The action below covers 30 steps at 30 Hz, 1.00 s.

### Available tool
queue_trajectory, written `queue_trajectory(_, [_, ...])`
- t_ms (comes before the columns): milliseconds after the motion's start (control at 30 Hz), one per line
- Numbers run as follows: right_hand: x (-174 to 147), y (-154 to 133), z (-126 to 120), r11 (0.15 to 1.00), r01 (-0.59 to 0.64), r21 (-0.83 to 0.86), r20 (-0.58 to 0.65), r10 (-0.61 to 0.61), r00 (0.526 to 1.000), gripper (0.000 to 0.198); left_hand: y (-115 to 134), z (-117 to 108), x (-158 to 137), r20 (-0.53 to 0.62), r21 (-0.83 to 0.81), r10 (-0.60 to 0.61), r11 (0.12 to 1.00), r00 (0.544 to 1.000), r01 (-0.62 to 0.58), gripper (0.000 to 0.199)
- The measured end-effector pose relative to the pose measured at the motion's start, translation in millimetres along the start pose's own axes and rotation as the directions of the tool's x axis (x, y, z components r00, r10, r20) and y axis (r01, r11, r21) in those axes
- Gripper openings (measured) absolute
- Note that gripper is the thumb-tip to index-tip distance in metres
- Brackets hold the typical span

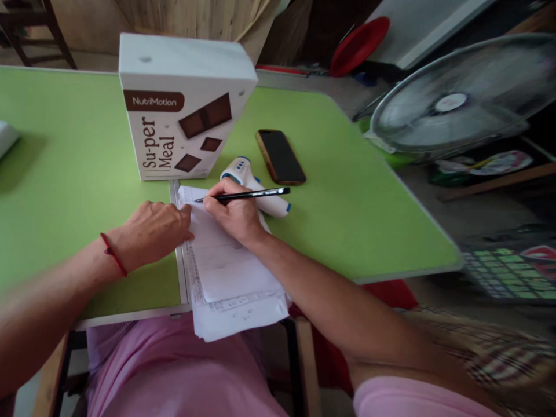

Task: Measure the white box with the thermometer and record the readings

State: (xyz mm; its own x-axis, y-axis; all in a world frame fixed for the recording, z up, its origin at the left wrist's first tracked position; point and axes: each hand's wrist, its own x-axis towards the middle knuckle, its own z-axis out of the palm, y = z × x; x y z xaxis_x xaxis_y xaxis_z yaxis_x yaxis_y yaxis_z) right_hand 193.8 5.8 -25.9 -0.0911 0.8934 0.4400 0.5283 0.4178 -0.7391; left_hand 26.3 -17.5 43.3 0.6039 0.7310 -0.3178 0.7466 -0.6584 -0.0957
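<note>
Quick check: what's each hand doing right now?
Left hand: fingers curled at the left edge of the papers; whether it grips them can't be told.
Right hand: closed, holding a pen.

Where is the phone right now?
In the head view, the phone lies on the green table, right of the white box and just beyond the white-and-blue handheld device by the right hand.
</note>
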Motion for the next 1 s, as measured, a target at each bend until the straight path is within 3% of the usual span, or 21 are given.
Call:
queue_trajectory(233, [0.0,-0.4,1.6,0.999,0.009,0.052,-0.080,-0.005,0.997,0.010,-0.8,1.8,0.0,-0.006,0.008,0.003,1.000,1.000,-0.003,0.039])
queue_trajectory(1000, [0.0,-1.0,3.0,1.000,-0.002,0.021,-0.031,0.003,1.000,0.011,-0.7,2.4,1.2,-0.010,0.014,-0.001,1.000,1.000,0.001,0.039])
